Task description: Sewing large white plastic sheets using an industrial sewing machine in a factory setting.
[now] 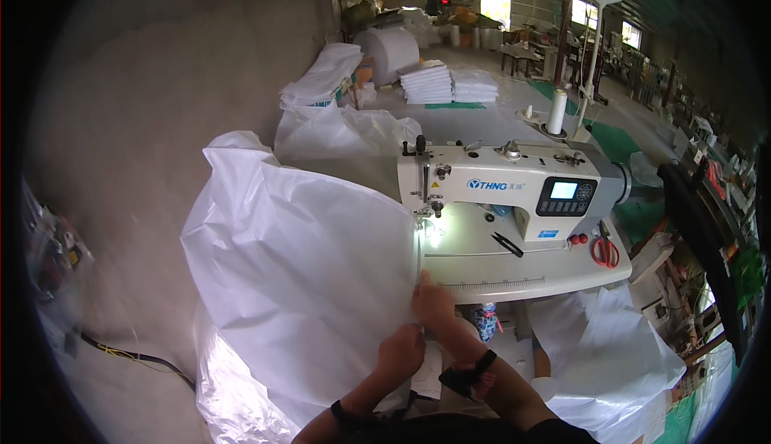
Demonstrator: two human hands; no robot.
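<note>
A large white plastic sheet (297,283) billows up left of the sewing machine (502,191), its right edge running down from the needle area to the front edge of the bench (522,271). The left hand (400,353) has its grip closed on that edge low down, fingers curled into the sheet. The right hand (434,301) lies just above it, fingers flat against the same edge at the front of the bench; whether its grip pinches the sheet cannot be told. The sheet hangs well over the left side of the bench and down toward the floor. On the bench, right of the needle, lie black tweezers (507,244) and red-handled scissors (605,251), well apart from the hands. More white sheeting (610,356) hangs below the right end of the bench. Open concrete floor (136,203) spreads to the left.
</note>
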